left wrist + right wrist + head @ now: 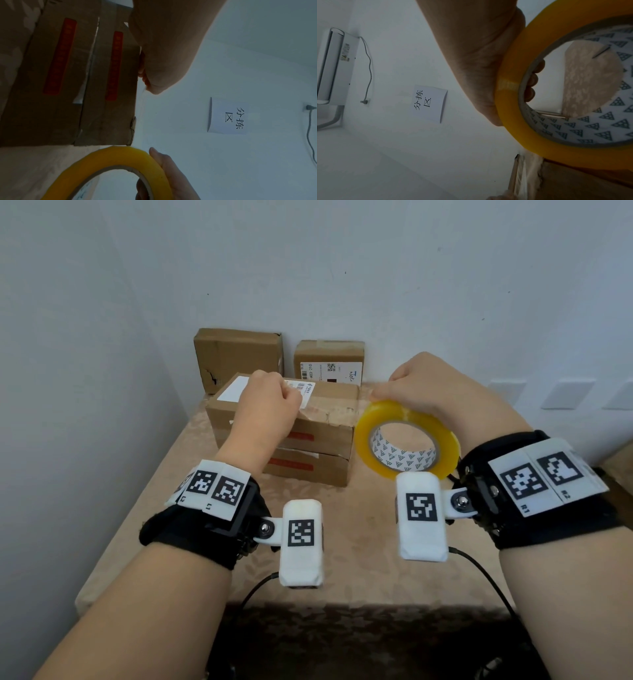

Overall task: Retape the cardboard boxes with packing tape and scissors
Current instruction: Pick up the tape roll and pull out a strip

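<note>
Yellow packing tape roll (407, 440) sits right of centre in the head view, gripped by the right hand (431, 392), whose fingers (532, 81) curl through the core while the thumb lies over the outer rim. Just to its left, the left hand (270, 402) is bunched on the top box (325, 412) of a two-box stack at mid-frame, fingers curled tight and pinching what looks like the clear tape end against the near top edge; the left wrist view shows a thin transparent strip (141, 102) running from that pinch along the box edge toward the roll. The lower box (308, 470) rests on the beige patterned tabletop (342, 559). Behind, toward the upper middle of the frame, two more cardboard boxes (239, 357) stand against the white wall (342, 268). Scissors can't be made out for certain.
</note>
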A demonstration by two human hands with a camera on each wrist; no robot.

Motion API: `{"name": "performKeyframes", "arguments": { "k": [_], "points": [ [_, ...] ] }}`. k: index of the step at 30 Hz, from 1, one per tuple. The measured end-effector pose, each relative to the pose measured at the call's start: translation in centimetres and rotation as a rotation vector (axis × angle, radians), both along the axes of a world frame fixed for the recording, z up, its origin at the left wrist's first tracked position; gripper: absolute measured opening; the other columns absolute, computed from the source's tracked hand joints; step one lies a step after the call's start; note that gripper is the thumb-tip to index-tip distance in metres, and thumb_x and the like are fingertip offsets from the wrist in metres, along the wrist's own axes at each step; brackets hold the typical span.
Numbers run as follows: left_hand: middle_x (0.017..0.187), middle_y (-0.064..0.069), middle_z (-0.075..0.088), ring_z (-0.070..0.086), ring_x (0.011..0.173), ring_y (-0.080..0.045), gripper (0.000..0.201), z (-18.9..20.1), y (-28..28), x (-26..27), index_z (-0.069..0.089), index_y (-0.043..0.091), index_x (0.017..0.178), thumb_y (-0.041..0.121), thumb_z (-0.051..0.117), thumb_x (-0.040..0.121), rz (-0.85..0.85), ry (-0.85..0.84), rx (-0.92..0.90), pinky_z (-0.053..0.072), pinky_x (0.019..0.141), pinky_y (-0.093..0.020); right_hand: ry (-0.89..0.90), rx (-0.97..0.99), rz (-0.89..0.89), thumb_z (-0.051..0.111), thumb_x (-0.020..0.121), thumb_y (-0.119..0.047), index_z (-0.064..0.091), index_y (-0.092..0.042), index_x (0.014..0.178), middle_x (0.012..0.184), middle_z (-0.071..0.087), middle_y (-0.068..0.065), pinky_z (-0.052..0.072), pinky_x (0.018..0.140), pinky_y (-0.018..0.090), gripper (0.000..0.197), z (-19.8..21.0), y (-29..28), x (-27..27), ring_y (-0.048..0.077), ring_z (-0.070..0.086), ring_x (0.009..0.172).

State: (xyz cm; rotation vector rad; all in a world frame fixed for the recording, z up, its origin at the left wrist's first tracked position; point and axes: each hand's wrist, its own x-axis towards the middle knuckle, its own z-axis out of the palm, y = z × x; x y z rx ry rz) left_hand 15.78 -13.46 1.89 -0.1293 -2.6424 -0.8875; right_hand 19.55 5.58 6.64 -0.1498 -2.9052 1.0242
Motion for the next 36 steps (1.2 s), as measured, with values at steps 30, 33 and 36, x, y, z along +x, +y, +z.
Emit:
{"name": "performKeyframes", "arguments": {
  "k": [30, 33, 36],
  "points": [
    [0.156, 0.000, 0.026, 0.020, 0.144, -0.013, 0.057, -2.5, 2.7, 2.3, 0.028, 0.018, 0.149, 0.046, 0.033, 0.099, -0.509, 0.073, -0.592, 0.010, 0.117, -0.029, -0.054, 0.005, -0.037, 0.071, 0.080, -0.034, 0.046, -0.013, 0.057, 0.059, 0.041, 0.004, 0.030, 0.053, 0.029, 0.040, -0.8, 0.1, 0.0, 0.017, 0.038, 0.056],
    [0.153, 0.002, 0.033, 0.027, 0.142, -0.014, 0.051, -2.5, 0.8, 1.4, 0.037, 0.019, 0.145, 0.043, 0.031, 0.101, -0.465, 0.085, -0.532, 0.014, 0.116, -0.031, -0.055, -0.038, -0.046, 0.073, 0.079, -0.036, 0.043, -0.015, 0.055, 0.056, 0.040, 0.002, 0.029, 0.053, 0.029, 0.043, -1.1, 0.3, 0.0, 0.017, 0.037, 0.054],
    [0.152, 0.001, 0.035, 0.028, 0.142, -0.017, 0.052, -2.6, 0.4, 1.3, 0.040, 0.018, 0.144, 0.045, 0.028, 0.101, -0.431, 0.081, -0.518, 0.015, 0.117, -0.033, -0.052, -0.066, -0.045, 0.072, 0.079, -0.035, 0.042, -0.016, 0.055, 0.056, 0.039, 0.001, 0.028, 0.053, 0.028, 0.043, -1.3, 0.5, 0.0, 0.015, 0.036, 0.053]
  ]
}}
